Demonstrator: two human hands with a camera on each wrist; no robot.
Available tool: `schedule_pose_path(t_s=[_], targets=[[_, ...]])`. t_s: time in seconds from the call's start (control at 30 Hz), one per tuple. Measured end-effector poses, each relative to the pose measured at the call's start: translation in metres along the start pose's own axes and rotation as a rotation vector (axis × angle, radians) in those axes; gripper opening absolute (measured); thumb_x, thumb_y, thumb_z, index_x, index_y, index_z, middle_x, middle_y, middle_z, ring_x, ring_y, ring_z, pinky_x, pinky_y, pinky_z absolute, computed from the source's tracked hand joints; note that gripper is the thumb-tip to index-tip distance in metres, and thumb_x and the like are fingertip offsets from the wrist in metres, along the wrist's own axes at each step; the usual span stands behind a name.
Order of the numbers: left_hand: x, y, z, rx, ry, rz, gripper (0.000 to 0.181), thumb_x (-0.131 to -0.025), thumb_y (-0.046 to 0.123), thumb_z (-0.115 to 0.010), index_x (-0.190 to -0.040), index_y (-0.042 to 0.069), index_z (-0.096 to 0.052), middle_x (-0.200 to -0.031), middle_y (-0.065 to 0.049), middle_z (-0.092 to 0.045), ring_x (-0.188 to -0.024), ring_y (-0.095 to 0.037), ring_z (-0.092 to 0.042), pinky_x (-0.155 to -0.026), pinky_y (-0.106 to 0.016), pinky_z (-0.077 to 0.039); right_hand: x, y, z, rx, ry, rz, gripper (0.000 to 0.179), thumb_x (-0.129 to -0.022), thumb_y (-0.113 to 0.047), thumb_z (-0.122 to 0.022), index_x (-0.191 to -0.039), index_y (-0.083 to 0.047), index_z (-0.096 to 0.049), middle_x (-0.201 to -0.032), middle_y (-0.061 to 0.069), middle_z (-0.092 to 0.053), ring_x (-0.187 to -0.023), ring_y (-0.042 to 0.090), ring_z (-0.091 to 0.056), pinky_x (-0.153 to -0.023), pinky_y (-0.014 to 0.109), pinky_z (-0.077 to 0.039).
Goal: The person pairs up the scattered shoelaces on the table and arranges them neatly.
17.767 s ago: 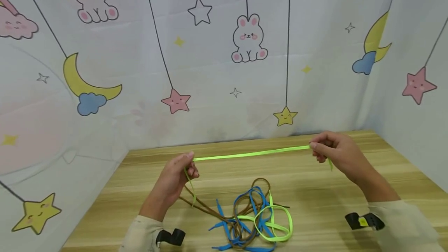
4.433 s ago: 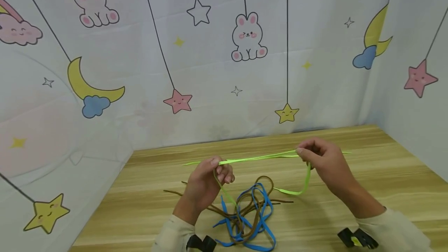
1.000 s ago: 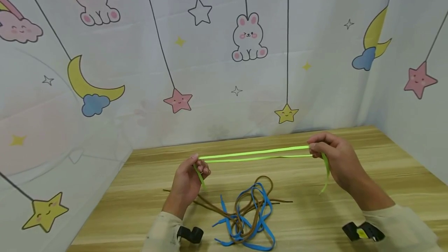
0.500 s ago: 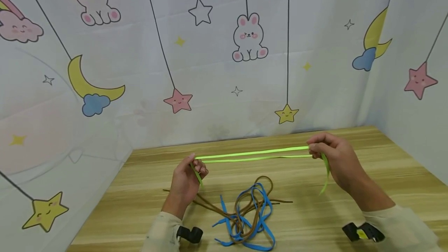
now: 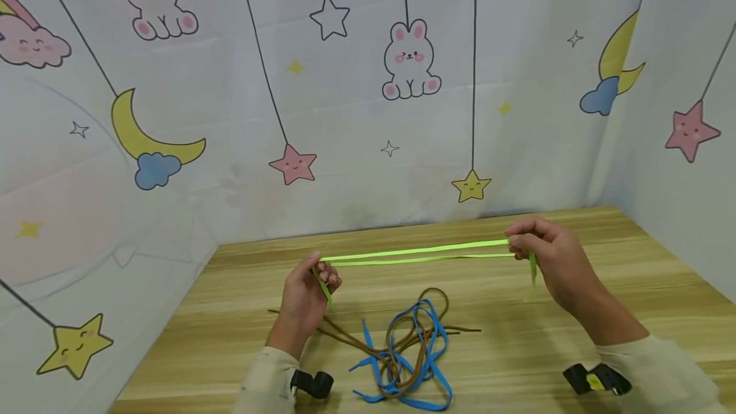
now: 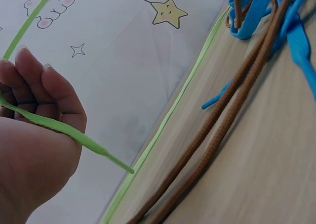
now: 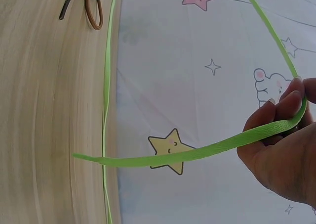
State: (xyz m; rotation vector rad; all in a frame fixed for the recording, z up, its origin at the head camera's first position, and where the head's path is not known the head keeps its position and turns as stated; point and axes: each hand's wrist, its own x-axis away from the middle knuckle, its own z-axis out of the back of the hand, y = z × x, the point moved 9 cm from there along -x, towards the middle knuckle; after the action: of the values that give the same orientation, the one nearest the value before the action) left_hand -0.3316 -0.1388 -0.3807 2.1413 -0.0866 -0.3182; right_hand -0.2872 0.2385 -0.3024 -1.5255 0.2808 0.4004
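Observation:
A flat neon-green shoelace (image 5: 414, 252) is stretched nearly level between my two raised hands. My left hand (image 5: 305, 302) pinches it near one end between thumb and forefinger, and the tipped end dangles past the palm in the left wrist view. My right hand (image 5: 552, 260) pinches the other side, its loose end (image 7: 207, 151) hanging down from the fingers. Behind it, a second green shoelace (image 6: 171, 111) lies almost straight along the back of the table. Blue shoelaces (image 5: 443, 385) and brown shoelaces (image 5: 422, 366) lie tangled together in front, between my forearms.
The wood-grain table (image 5: 575, 312) runs back to a white cloth backdrop (image 5: 345, 114) printed with bunnies, stars and moons. Brown lace ends stretch out left and right from the tangle. Black wrist cameras (image 5: 598, 381) sit at both sleeves.
Earlier the held green shoelace lay in the tangle; it has been drawn out and pulled taut. The other green one, held at first, now lies at the back. Lately only the right-hand loose end swung.

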Motion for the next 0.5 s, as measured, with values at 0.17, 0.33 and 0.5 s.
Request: schedule_pose_path(t_s=[0.17,0.33,0.5], targets=[[0.0,-0.002,0.001,0.007,0.008,-0.007,0.035,-0.108,0.025,-0.043,-0.075,0.016,-0.05,-0.068,0.004,-0.047,-0.07,-0.015,-0.048,-0.075,-0.028,-0.045,-0.002,0.001,0.002,0.012,-0.001,-0.015,0.013,-0.103,-0.009,-0.057,-0.1,-0.001,-0.068,-0.086,0.002,-0.059,-0.076,0.019,-0.053,-0.071,0.025,-0.05],[-0.002,-0.004,0.004,-0.023,0.016,0.01,0.033,-0.108,0.024,-0.043,-0.077,0.014,-0.05,-0.069,0.003,-0.049,-0.072,-0.016,-0.05,-0.077,-0.027,-0.047,-0.002,0.003,0.003,0.053,0.011,-0.041,0.013,-0.102,-0.01,-0.058,-0.1,-0.002,-0.069,-0.085,0.001,-0.059,-0.075,0.019,-0.053,-0.072,0.025,-0.05],[-0.002,0.001,0.014,-0.043,0.072,0.011,0.033,-0.107,0.025,-0.046,-0.077,0.013,-0.054,-0.066,0.003,-0.049,-0.071,-0.016,-0.052,-0.076,-0.026,-0.048,-0.002,0.008,0.002,0.149,0.01,-0.074,0.021,-0.104,-0.013,-0.056,-0.104,0.005,-0.065,-0.086,0.001,-0.061,-0.077,0.02,-0.055,-0.075,0.025,-0.051]])
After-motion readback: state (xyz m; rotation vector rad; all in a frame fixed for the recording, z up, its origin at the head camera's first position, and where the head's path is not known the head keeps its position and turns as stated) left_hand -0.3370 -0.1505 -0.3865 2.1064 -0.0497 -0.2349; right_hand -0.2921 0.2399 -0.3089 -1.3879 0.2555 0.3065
